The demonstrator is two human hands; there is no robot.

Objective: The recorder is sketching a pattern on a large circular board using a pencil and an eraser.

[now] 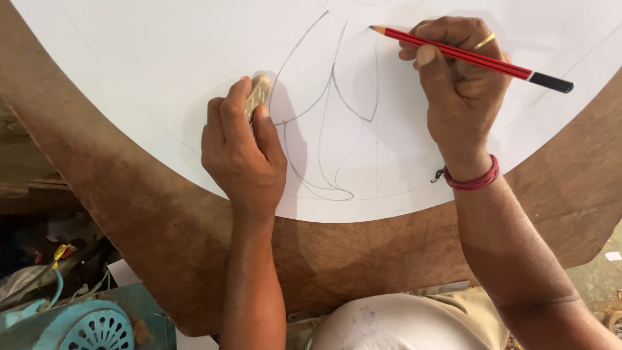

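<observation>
A large round white sheet (162, 71) lies on a round brown board (149, 220). Pencil lines on it form a curved leaf-like drawing (337, 129). My left hand (240, 149) presses a small worn beige eraser (258, 96) onto the sheet, just left of the drawn curve. My right hand (457, 84) holds a red and black pencil (473, 57), its point aimed left and hovering near the top of the drawing. That hand wears a gold ring on one finger and red thread bands at the wrist.
A turquoise machine housing with a vented grille (84, 327) sits at the lower left, with cables and clutter (45, 266) beside it. My light-coloured clothing (402, 324) shows below the board's near edge. Bare floor (596, 272) lies at the right.
</observation>
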